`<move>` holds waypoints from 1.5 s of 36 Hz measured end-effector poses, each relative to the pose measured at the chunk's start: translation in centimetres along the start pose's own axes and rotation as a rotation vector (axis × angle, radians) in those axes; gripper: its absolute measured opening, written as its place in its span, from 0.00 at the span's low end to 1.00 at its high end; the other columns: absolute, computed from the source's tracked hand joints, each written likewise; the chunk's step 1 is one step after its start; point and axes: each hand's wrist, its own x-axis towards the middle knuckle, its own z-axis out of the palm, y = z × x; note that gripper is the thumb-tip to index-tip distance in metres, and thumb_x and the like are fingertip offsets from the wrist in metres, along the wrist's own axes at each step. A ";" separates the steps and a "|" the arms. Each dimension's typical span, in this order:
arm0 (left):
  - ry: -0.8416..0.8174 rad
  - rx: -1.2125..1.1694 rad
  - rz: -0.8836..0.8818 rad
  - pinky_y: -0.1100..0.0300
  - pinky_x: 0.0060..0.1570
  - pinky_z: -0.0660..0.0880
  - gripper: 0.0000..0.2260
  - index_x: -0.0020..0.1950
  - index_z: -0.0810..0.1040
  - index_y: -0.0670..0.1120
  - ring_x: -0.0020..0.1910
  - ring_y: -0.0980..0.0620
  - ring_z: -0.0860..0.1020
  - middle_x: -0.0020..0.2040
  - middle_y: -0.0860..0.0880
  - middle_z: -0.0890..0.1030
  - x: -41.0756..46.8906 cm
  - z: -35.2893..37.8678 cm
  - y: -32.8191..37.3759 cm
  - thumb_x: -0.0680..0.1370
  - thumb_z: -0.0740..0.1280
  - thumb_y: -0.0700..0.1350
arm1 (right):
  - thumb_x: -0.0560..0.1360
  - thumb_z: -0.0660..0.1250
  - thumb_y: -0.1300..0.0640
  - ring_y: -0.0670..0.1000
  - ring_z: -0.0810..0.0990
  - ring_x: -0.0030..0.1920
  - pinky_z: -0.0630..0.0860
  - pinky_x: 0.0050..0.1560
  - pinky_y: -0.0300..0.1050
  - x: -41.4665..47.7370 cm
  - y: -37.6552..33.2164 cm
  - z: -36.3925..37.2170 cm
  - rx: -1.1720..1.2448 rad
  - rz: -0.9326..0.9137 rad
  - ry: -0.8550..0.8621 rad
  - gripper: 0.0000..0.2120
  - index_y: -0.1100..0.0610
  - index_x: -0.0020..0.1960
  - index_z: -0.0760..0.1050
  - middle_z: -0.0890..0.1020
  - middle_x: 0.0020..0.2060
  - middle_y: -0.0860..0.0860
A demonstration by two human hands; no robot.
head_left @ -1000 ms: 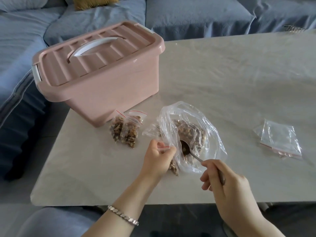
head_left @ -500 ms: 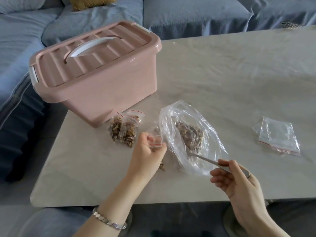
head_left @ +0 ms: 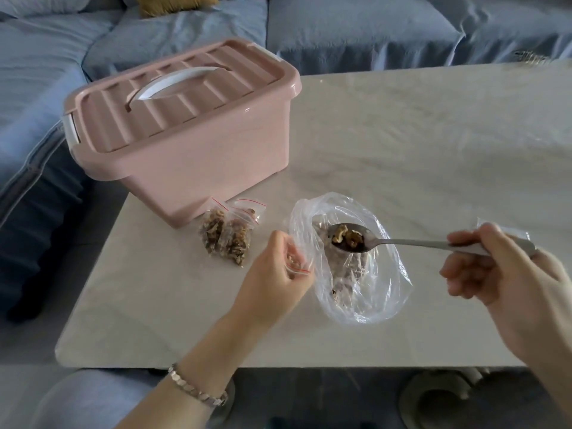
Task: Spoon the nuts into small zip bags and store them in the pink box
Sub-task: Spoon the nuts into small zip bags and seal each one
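- Right grip is curled round the handle of a spoon, held level, its bowl heaped with nuts over the big bag.
- Left grip pinches a small zip bag by its mouth, touching the big bag's left edge.
- The big bag lies open on the table with more nuts inside.
- Two filled bags lie farther left, just beside the box.
- The pink box stands behind them, lid on.
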 end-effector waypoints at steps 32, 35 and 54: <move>0.148 -0.008 -0.302 0.70 0.27 0.66 0.10 0.48 0.64 0.44 0.32 0.56 0.72 0.36 0.53 0.72 1.7 3.1 0.0 0.74 0.66 0.41 | 0.76 0.51 0.41 0.41 0.78 0.34 0.72 0.35 0.30 -2.4 5.2 1.9 -0.883 -0.554 -0.265 0.14 0.44 0.48 0.73 0.78 0.31 0.41; 0.181 0.018 -0.338 0.64 0.34 0.69 0.09 0.49 0.66 0.45 0.37 0.52 0.74 0.38 0.54 0.72 1.8 2.2 -0.1 0.73 0.65 0.42 | 0.81 0.47 0.44 0.45 0.75 0.27 0.71 0.27 0.37 -2.5 6.3 1.7 -1.000 -0.704 -0.237 0.20 0.52 0.50 0.74 0.77 0.33 0.44; 0.221 -0.009 -0.291 0.60 0.39 0.64 0.10 0.47 0.65 0.45 0.45 0.47 0.76 0.42 0.50 0.77 1.5 0.2 -1.0 0.72 0.66 0.40 | 0.77 0.54 0.50 0.37 0.77 0.40 0.72 0.38 0.28 0.8 7.3 1.5 -0.821 -0.693 -0.193 0.15 0.54 0.53 0.77 0.73 0.40 0.32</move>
